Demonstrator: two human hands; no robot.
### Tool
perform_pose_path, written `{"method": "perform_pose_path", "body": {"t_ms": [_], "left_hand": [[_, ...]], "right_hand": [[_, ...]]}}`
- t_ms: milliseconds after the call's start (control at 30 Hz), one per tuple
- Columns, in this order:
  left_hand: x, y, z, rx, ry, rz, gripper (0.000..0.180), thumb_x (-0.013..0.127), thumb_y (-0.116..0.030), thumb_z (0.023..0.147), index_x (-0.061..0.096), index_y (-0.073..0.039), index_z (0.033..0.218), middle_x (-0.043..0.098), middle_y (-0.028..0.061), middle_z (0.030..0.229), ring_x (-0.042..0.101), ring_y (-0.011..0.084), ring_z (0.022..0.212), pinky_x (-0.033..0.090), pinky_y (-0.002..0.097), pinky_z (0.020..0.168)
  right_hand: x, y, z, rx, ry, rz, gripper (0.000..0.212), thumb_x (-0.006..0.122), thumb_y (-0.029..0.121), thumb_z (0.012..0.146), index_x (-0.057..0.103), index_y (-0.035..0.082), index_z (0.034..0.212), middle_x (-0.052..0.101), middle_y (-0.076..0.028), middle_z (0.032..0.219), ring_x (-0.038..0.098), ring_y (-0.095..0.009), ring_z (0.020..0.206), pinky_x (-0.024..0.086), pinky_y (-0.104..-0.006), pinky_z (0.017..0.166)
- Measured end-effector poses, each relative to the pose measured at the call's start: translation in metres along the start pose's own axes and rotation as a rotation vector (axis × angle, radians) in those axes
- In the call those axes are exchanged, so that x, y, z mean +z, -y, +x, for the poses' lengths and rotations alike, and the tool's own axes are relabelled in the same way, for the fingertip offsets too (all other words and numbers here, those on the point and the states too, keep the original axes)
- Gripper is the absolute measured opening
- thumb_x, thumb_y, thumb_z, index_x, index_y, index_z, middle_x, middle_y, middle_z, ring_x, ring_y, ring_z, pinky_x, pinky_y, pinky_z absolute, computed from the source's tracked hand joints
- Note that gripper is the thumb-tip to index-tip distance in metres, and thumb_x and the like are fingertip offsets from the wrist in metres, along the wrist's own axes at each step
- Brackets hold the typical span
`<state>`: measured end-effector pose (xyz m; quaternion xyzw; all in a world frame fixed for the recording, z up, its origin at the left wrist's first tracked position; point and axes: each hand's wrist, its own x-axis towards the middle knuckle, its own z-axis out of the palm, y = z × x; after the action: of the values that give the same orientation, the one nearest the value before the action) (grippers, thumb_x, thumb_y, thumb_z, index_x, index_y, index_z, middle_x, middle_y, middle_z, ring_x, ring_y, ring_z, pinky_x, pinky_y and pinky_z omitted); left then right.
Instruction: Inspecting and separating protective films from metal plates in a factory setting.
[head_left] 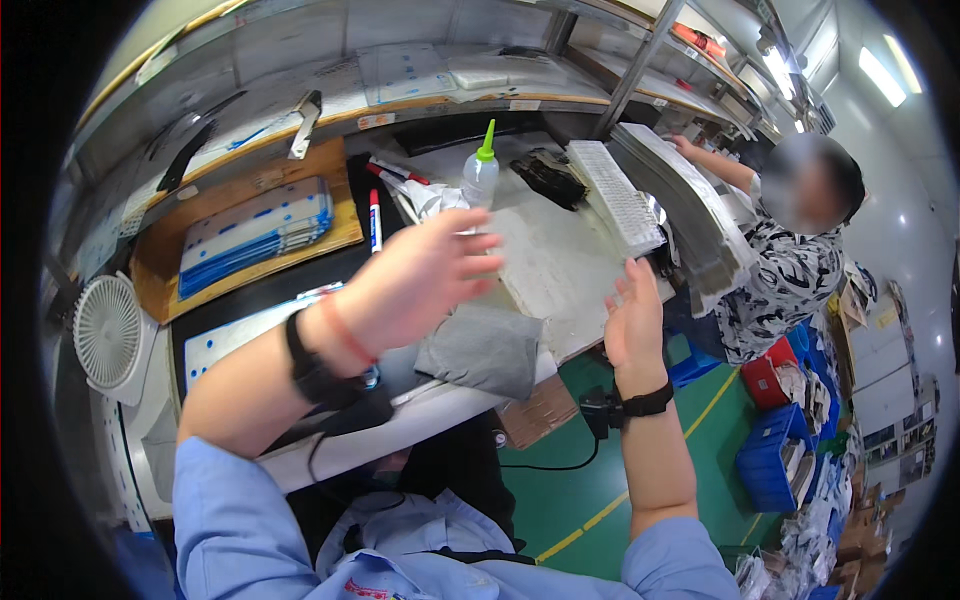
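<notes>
My left hand (420, 275) is raised over the workbench, its fingers apart and nothing in them. Below it a grey cloth (483, 350) lies folded at the bench's near edge. My right hand (634, 325) hangs in the air off the bench's right side, palm turned inward, fingers stretched and holding nothing. Just beyond its fingertips stands a white ridged tray (615, 200). A squeeze bottle (481, 178) with a green nozzle is upright behind my left hand, beside crumpled white tissue (440, 200). A red-and-white marker (375, 220) lies to the left.
A wooden box (345, 215) holds blue-edged sheets (255, 235). A white fan (110, 325) stands at the left. Shelves run along the back. At the right, a person (790, 260) reaches toward long stacked grey strips (685, 215); blue bins (770, 465) sit on the green floor.
</notes>
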<state>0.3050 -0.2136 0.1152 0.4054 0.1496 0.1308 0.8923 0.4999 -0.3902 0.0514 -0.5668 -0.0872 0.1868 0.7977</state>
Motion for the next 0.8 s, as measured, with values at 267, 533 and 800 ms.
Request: {"method": "perform_pose_path", "body": {"t_ms": [267,533,800], "left_hand": [[-0.112,-0.058,-0.160,0.394,-0.196,0.018,0.039,0.047,-0.025,0.094,0.040,-0.004,0.126,0.051,0.0108,0.119,0.056,0.0155,0.097,0.049,0.0262,0.081],[-0.231,-0.053,-0.232,0.423,-0.585,0.179,0.040,0.051,-0.028,0.093,0.045,-0.003,0.124,0.050,0.0095,0.120,0.051,0.0152,0.103,0.041,0.0279,0.088],[-0.228,-0.042,-0.264,0.247,-0.533,1.422,0.084,0.071,-0.033,0.075,0.028,-0.003,0.141,0.027,0.0206,0.143,0.028,0.0294,0.134,0.024,0.0357,0.110]], "right_hand": [[0.062,-0.007,-0.044,-0.042,0.480,-0.150,0.057,0.059,0.026,0.088,0.036,0.004,0.135,0.043,-0.008,0.125,0.041,-0.018,0.112,0.030,-0.0338,0.095],[0.171,-0.076,-0.109,-0.351,1.027,-0.784,0.091,0.073,0.044,0.073,0.029,-0.001,0.139,0.026,-0.024,0.142,0.024,-0.037,0.134,0.026,-0.0430,0.108],[0.200,-0.108,-0.111,-0.636,1.264,-1.301,0.120,0.081,0.050,0.055,0.020,-0.007,0.141,0.020,-0.032,0.143,0.021,-0.047,0.132,0.022,-0.0452,0.109]]}}
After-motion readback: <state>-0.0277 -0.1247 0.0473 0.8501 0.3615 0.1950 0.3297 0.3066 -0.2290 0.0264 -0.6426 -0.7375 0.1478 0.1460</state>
